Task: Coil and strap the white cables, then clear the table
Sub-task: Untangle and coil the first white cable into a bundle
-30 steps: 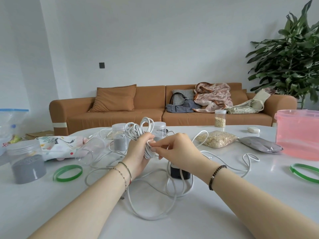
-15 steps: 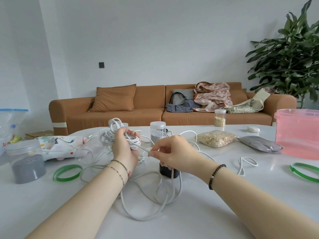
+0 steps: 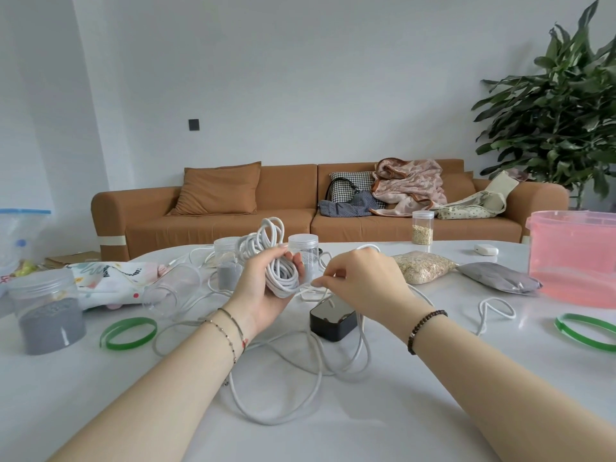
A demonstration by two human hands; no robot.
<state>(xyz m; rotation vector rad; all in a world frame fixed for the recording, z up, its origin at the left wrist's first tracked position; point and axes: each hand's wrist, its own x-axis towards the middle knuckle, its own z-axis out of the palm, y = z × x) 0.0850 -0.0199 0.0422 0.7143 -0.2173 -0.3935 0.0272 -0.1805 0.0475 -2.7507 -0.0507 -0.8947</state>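
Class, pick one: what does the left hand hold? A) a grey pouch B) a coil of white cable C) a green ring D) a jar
B: the left hand grips the coil; the right hand pinches its loose strand.

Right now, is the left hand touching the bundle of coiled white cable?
Touching. The head view shows the left hand with its fingers curled round the bundle of coiled white cable, which lies across its palm.
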